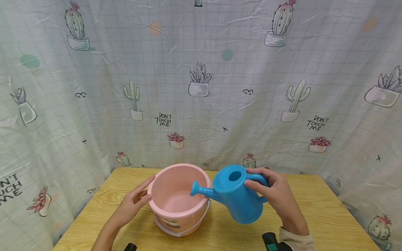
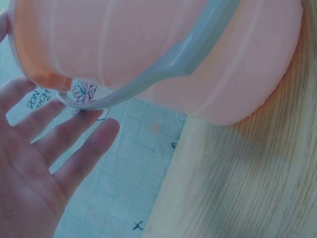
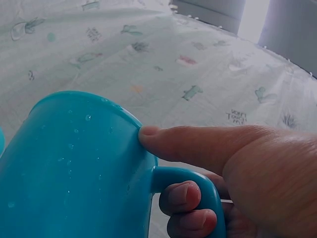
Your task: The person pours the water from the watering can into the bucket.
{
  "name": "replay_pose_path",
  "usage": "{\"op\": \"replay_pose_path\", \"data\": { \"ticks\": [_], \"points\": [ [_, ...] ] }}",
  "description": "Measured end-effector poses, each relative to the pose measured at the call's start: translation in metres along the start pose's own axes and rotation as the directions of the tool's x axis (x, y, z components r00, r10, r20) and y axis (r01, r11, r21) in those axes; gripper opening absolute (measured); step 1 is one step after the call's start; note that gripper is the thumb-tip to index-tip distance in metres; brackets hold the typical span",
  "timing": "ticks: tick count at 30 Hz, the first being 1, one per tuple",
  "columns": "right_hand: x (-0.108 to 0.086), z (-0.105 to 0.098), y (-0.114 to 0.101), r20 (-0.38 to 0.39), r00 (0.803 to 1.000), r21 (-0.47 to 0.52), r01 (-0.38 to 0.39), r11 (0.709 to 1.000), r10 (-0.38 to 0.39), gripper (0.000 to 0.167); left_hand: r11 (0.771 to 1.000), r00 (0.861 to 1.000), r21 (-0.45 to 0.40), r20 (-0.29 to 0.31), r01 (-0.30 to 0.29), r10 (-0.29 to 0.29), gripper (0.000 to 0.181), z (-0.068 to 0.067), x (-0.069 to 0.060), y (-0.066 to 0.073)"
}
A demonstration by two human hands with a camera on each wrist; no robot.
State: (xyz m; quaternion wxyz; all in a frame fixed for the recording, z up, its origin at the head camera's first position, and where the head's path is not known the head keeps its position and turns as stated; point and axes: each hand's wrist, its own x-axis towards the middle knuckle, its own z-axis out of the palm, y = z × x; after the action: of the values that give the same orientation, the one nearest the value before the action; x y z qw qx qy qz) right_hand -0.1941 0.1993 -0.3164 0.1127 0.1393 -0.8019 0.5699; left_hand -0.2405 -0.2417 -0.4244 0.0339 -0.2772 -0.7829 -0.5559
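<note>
One blue plastic watering can [image 1: 240, 205] is hanging at nine o'clock from your right hand [image 1: 273, 186], handle [image 3: 211, 192] gripped, spout [image 1: 208, 192] overhanging the pink plastic bucket [image 1: 169, 183]; your left hand [image 1: 132, 203] is touching its rim [image 1: 176, 215], fingers spread.

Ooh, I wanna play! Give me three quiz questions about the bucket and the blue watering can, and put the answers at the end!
1. Which hand grips the blue watering can? A) left B) right
2. True or false: the spout points toward the pink bucket.
3. Fill in: the right wrist view shows ____ on the watering can's outside.

Key: 1. B, the right hand. 2. True. 3. Drops.
</note>
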Motion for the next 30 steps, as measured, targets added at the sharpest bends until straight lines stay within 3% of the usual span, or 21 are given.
{"op": "replay_pose_path", "data": {
  "ticks": [21,30],
  "points": [
    [-0.0015,-0.0021,-0.0034,-0.002,0.999,-0.012,-0.035,0.999,0.035,0.038,1.0,1.0,-0.007,0.002,0.003,-0.003,0.058,0.0056,-0.0016,-0.0012],
    [0.0017,0.0004,-0.0045,0.003,1.0,-0.006,-0.009,1.0,0.009,0.038,0.998,0.998,0.039,-0.023,0.054,-0.053,0.058,-0.0003,0.0008,0.0028]
  ]
}}
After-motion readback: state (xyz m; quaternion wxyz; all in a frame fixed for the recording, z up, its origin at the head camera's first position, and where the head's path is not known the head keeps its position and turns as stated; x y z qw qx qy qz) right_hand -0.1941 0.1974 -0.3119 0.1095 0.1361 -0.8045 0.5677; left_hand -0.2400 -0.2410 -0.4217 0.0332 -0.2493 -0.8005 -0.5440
